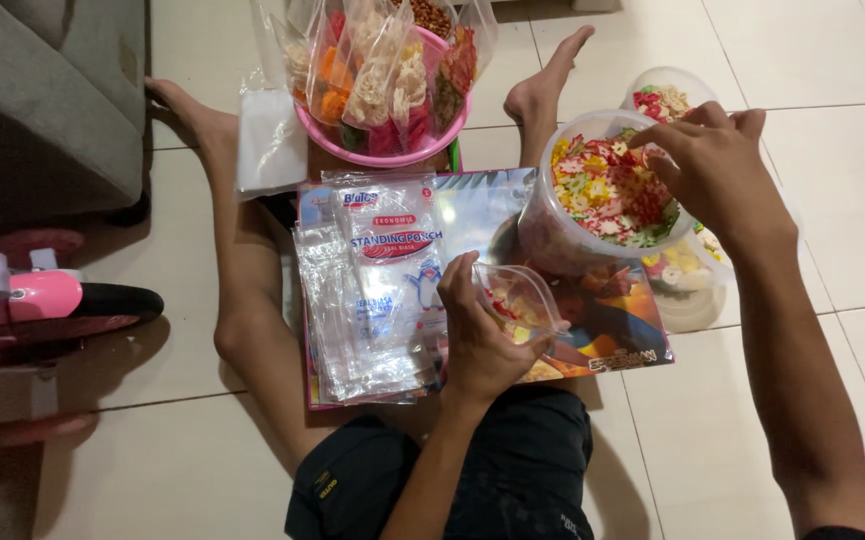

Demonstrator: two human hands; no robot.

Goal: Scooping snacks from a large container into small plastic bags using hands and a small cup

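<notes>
At the far left a grey sofa (48, 95) edge and a pink ride-on toy (43, 300) crowd the pale tiled floor (833, 200); the person sits on that floor with legs spread, so everything lies between the knees within easy reach. A stack of empty clear pouches (368, 300) lies flat on a picture-printed board (593, 330), apparently as a clean base over the tiles, and just beside the left hand; behind it a pink basin (388, 150) holds filled bags of snacks standing upright. The left hand (478, 335) grips a small clear pouch (518, 298), fingers closed round its side, mouth tilted up and toward the right, seemingly so it can take a filling; a few coloured pieces show inside it. Just right of it a clear round tub (573, 225) of red, yellow and green flower-shaped crackers rests on the board, tipped toward the person; the right hand (718, 165) is over its rim, fingers bunched downward into the crackers, though whether they pinch any I cannot tell. Behind and to the right stand two more clear tubs (693, 280) of similar crackers, touching the first.
</notes>
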